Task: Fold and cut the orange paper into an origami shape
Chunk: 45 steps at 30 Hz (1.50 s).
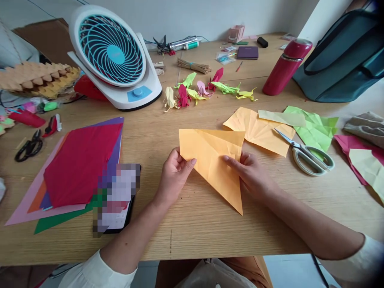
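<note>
Both hands hold a folded sheet of orange paper (214,160) above the table in front of me. It has a straight top edge, crease lines across it and a long point that hangs down at the lower right. My left hand (177,172) pinches its left side, thumb on the front and fingers behind. On the other side my right hand (252,172) grips the right edge, its thumb lying over the front; the fingers behind the paper are partly hidden. Just right of the paper lie a creased orange sheet (255,130) and scissors (309,156) with pale handles.
Coloured sheets (84,168) and a phone (120,200) lie to the left, with black scissors (30,146) beyond. A fan (117,56) stands at the back left. Several folded paper figures (196,94) sit mid-table. A red flask (285,68) and a teal bag (345,60) stand right.
</note>
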Each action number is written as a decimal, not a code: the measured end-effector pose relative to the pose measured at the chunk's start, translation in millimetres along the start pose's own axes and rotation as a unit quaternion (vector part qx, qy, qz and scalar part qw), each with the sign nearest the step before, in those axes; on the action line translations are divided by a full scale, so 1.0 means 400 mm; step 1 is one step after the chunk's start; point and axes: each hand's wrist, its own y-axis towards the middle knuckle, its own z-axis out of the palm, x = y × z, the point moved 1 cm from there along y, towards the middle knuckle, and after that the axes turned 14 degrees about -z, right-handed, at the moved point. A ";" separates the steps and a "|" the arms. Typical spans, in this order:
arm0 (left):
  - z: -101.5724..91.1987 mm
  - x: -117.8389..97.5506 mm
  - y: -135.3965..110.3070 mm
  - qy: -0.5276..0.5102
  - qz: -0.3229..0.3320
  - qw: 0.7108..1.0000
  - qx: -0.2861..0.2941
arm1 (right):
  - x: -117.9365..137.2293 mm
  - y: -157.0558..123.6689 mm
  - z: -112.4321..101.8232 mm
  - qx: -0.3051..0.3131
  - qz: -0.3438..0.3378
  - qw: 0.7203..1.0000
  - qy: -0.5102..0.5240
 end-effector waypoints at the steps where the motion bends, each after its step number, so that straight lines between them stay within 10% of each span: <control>1: -0.003 0.003 0.004 -0.008 0.000 1.000 -0.006 | 0.000 -0.002 0.002 0.001 -0.001 1.000 0.000; 19: -0.023 -0.016 -0.008 0.073 0.142 0.973 -0.166 | 0.005 0.009 0.025 -0.045 -0.113 0.992 -0.039; 45: -0.024 0.003 -0.018 0.160 0.106 0.977 -0.087 | 0.005 -0.007 0.028 -0.009 -0.228 0.960 -0.161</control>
